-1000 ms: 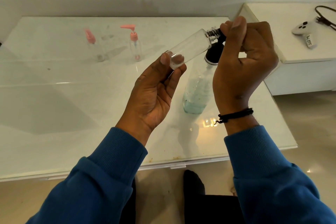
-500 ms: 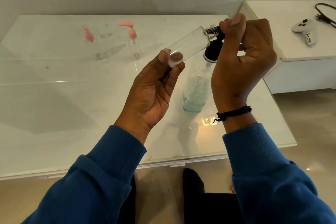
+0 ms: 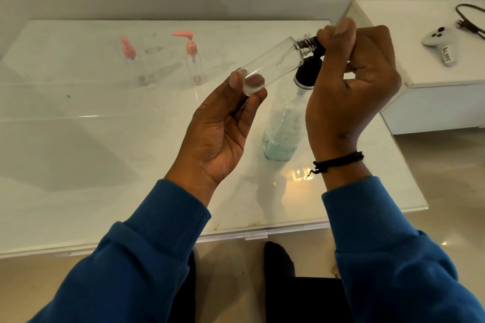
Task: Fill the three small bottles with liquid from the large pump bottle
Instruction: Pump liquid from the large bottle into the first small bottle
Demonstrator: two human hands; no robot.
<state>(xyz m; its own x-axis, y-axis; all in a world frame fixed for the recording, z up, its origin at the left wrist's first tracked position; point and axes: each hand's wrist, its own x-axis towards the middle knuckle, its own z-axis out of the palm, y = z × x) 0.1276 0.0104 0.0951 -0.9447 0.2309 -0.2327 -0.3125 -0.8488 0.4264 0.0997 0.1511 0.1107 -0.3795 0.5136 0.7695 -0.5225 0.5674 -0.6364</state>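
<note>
Left hand (image 3: 223,126) pinches the base of a clear small bottle (image 3: 273,65) between thumb and fingertips, holding it tilted in the air above the tabletop (image 3: 78,139), neck up and to the right. Right hand (image 3: 351,81) is curled round the black nozzle of the large pump bottle (image 3: 283,128), which stands on the tabletop just under the raised bottle with a little pale blue liquid in its bottom.

The nozzle tip sits at the small bottle's threaded mouth, so the step looks like pumping liquid in. To do it well, I would keep the mouth snug on the nozzle, hold the small bottle steady, and press slowly so nothing runs down the outside. With so little liquid left, each stroke may give very little.

Count: three small bottles, one in hand and two with pink pump tops (image 3: 193,60) standing well apart at the far side; one large pump bottle; two hands.
</note>
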